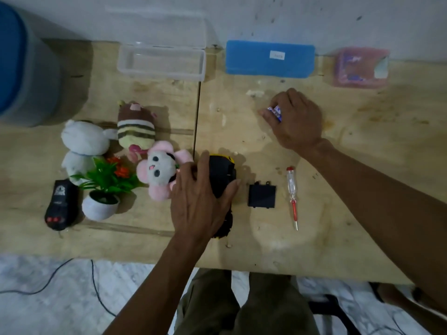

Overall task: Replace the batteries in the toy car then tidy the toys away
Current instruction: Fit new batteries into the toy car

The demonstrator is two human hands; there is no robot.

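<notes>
The black and yellow toy car (223, 175) lies upside down near the table's front edge. My left hand (198, 201) rests on it and grips it. Its black battery cover (262, 196) lies loose just right of the car. A clear-handled screwdriver with a red tip (292, 194) lies right of the cover. Farther back, my right hand (294, 119) is closed on white, blue and red batteries (275, 112) against the table. A black remote control (60, 205) sits at the front left.
Three plush toys lie left of the car: pink-eared mouse (159, 172), striped one (136, 128), white one (82, 143). A small potted plant (102, 189) stands in front. At the back: open clear box (160, 62), blue case (269, 58), pink packet (360, 67). Blue barrel (21, 66) far left.
</notes>
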